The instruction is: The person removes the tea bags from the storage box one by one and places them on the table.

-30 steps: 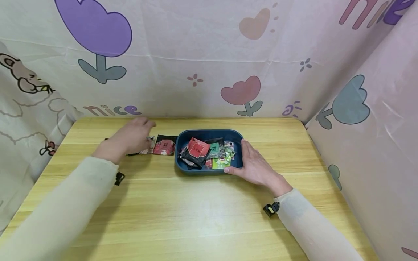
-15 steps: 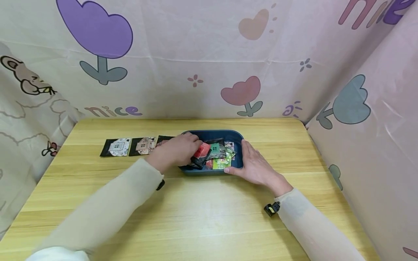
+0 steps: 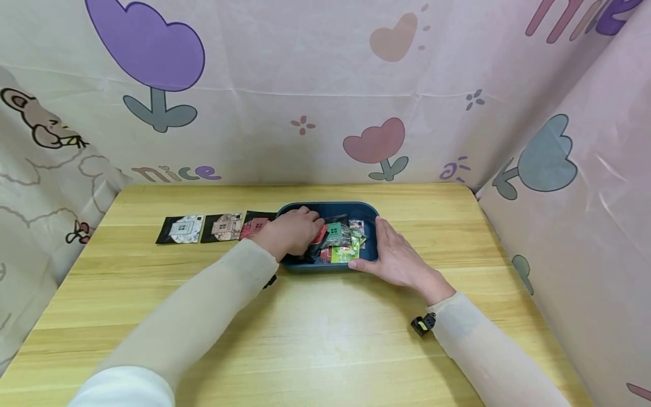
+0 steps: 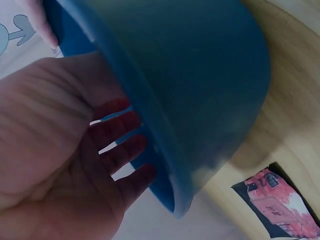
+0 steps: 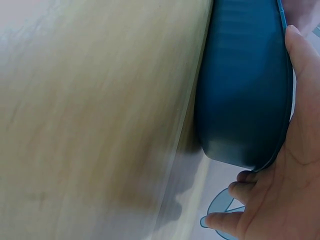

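A dark blue box [image 3: 325, 268] stands on the table, holding several sachets, among them a green-labelled sachet [image 3: 334, 232] and a lime-green sachet [image 3: 346, 252]. My left hand [image 3: 294, 230] reaches over the box's left end, fingers down inside at a red and black sachet [image 3: 320, 234]. In the left wrist view the thumb and fingers [image 4: 132, 187] pass behind the rim. The fingertips are hidden, so I cannot tell whether they pinch the sachet. My right hand [image 3: 399, 260] holds the box's right end, thumb on the front rim and fingers along the side.
Left of the box lies a row of sachets on the wooden table [image 3: 325, 339]: a white and black one [image 3: 180, 229], a beige and black one [image 3: 222, 228] and a red and black one [image 3: 256, 224], partly covered by the left hand. A printed curtain [image 3: 285, 68] hangs behind.
My left hand has moved right from over the row of sachets into the box, uncovering the row's left part, then a little further in. My right hand has stayed at the box.
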